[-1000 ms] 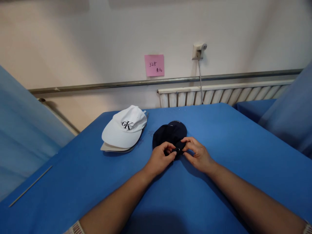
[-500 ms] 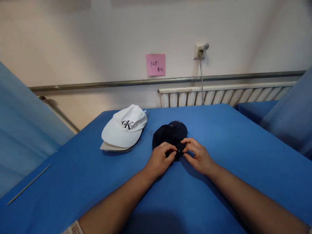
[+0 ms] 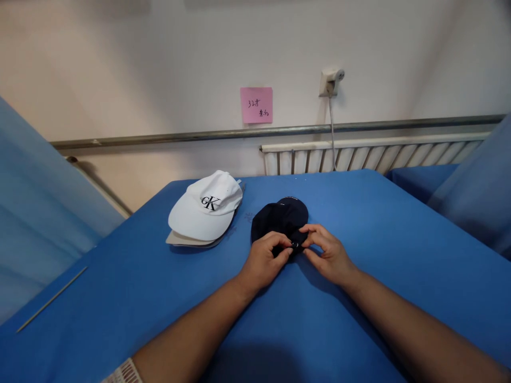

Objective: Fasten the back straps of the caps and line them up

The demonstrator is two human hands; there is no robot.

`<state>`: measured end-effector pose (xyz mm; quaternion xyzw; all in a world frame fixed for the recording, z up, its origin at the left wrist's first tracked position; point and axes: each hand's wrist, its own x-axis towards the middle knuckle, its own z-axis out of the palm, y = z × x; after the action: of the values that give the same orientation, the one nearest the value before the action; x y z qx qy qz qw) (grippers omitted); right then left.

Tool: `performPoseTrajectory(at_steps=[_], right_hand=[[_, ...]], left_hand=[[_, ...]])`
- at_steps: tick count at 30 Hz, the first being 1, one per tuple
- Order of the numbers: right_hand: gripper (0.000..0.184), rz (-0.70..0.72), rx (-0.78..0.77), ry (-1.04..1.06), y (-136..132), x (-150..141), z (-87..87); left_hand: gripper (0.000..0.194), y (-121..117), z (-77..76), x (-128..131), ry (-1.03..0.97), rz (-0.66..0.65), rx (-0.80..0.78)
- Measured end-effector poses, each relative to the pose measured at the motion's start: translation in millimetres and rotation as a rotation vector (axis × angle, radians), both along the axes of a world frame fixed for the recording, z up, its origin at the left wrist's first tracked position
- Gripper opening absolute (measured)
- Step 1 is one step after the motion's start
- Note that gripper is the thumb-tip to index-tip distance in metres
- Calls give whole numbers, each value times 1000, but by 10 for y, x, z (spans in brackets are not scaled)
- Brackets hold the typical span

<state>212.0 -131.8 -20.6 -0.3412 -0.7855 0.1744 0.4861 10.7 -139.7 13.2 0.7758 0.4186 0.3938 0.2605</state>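
Note:
A dark navy cap (image 3: 279, 217) lies on the blue table (image 3: 359, 223), its back strap toward me. My left hand (image 3: 264, 260) pinches the strap at the cap's near edge with fingers curled. My right hand (image 3: 328, 254) pinches the same strap from the right, thumb and forefinger at a small metal buckle. The two hands nearly touch at the buckle.
A white cap (image 3: 205, 207) with a black logo rests on a beige cap to the left of the navy one. A thin stick (image 3: 51, 299) lies near the table's left edge. Behind the table are a radiator (image 3: 367, 154), a wall socket with cord (image 3: 330, 82) and a pink note (image 3: 256, 105).
Both hands stay at the strap, with small finger shifts around the buckle. The cap has barely moved.

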Motion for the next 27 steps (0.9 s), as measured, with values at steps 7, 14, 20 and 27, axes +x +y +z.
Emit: performPoseTrajectory(at_steps=[7, 14, 20, 27], right_hand=[[21, 10, 4, -9, -9, -8, 9], [21, 24, -1, -34, -30, -5, 23], [22, 44, 10, -41, -32, -7, 18], [22, 44, 24, -45, -40, -25, 45]], left_hand=[[8, -26, 56, -3, 91, 15, 83], [11, -16, 39, 1, 20, -34, 28], [12, -12, 57, -13, 73, -29, 42], [16, -17, 88, -40, 144, -25, 103]])
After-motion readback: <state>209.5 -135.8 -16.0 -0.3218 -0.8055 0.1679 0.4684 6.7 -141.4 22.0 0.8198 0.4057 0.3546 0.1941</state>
